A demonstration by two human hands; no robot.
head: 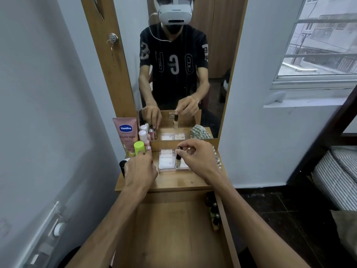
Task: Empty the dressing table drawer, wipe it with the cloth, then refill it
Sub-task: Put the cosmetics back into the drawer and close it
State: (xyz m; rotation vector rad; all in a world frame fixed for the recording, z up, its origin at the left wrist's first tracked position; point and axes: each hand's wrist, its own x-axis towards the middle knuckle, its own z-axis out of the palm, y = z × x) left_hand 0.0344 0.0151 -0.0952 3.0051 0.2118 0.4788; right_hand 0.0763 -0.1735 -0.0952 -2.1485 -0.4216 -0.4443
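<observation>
The wooden drawer [173, 235] is pulled out toward the near side, its long axis running near to far, its smooth board bottom bare except for small dark-capped bottles [213, 213] lined along its right wall. On the dressing table top [173, 180] beyond it, a checked cloth [217, 157] is bunched at the right by the mirror [185, 64]. A slim clear glass vial [177, 161] is held upright over a clear plastic case [166, 161], its dark cap pinched by the right hand [197, 159]. The left hand [139, 171] is curled among the bottles at the left, by a lime-green-capped bottle [139, 147]; what is gripped cannot be told.

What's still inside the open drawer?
A few small bottles lie along the drawer's right wall; the rest of the floor in view is bare wood. The arms cover its near corners.
</observation>
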